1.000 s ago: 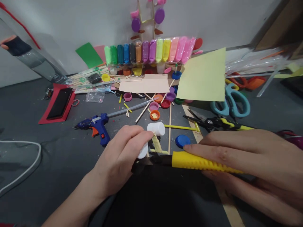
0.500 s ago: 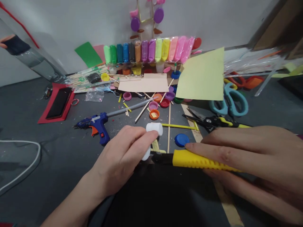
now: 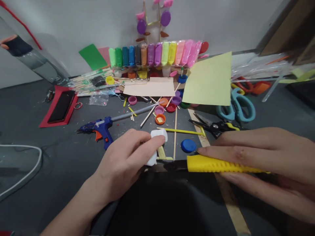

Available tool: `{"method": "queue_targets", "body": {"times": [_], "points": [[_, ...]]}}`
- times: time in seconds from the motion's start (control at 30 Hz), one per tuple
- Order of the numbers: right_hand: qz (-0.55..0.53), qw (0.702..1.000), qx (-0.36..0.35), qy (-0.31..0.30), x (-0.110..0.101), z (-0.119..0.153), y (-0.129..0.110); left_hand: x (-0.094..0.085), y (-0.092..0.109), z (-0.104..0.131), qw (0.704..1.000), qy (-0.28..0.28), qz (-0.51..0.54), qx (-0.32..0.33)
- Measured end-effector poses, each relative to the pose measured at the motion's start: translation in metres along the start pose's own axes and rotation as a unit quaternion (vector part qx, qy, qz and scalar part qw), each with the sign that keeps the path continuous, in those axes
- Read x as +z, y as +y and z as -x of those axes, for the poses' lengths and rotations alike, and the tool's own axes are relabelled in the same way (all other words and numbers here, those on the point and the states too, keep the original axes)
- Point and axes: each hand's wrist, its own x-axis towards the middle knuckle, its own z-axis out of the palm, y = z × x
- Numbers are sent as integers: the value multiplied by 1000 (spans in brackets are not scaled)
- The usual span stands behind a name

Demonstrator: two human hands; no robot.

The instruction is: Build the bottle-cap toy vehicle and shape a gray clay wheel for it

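Observation:
My left hand [image 3: 128,164] is closed on a small white piece [image 3: 159,134], which shows at the fingertips and again below the index finger. My right hand [image 3: 261,164] is wrapped round a yellow utility knife [image 3: 216,164]. The knife's dark front end points left, and its blade lies at the white piece's lower side, just beside my left fingers. Pale yellow strips [image 3: 161,152] lie right behind the white piece. A blue cap [image 3: 188,145] rests on the table near my right fingertips.
A blue glue gun [image 3: 105,129] lies left, with black pliers [image 3: 216,127] and light-blue scissors [image 3: 243,105] at right. Caps, sticks, yellow paper [image 3: 209,82] and clay packets [image 3: 152,54] fill the back. A phone [image 3: 61,106] lies far left.
My right hand has moved the knife slightly to the right, showing more of the blade. The white piece has tilted a little in my left hand.

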Motion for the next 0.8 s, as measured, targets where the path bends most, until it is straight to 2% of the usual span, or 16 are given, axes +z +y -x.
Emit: {"method": "queue_targets", "body": {"times": [0.1, 0.23, 0.37, 0.43, 0.6, 0.8], "points": [[-39, 998, -38, -39, -5, 0, 10, -1, -1, 0, 997, 11, 50, -59], [-50, 999, -17, -1, -3, -1, 14, -1, -4, -3, 978, 31, 130, -164], [-69, 997, 22, 4, 4, -6, 8, -1, -4, -6, 945, 42, 197, -259], [-90, 995, 48, 7, 8, -8, 5, -2, -3, -7, 932, 44, 217, -286], [-120, 990, 78, 22, 13, -10, 5, -4, 0, -7, 932, 33, 183, -311], [-120, 978, 156, 63, 15, -8, 0, -6, 2, -5, 966, 65, 29, -249]]}}
